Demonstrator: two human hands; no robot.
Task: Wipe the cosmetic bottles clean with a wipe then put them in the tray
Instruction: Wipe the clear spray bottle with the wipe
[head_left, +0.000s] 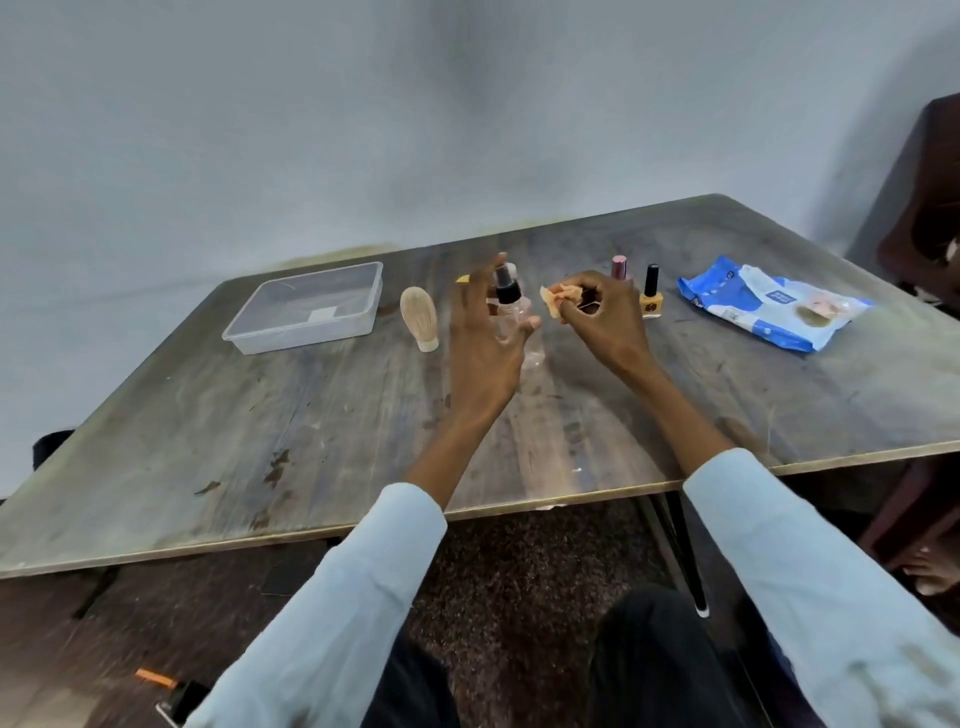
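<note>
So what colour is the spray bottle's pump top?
Black, on a clear spray bottle; head view.

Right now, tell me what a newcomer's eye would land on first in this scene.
The two hands at the table's middle draw the eye: the left hand spread open at a clear spray bottle with a black pump, the right hand pinching a crumpled orange-stained wipe. Next comes the bright blue wipes pack at the far right, then the clear plastic tray at the far left, nothing in it yet.

Blue-white wipes packet, orange wipe, clear tray, yellow polish bottle
</note>
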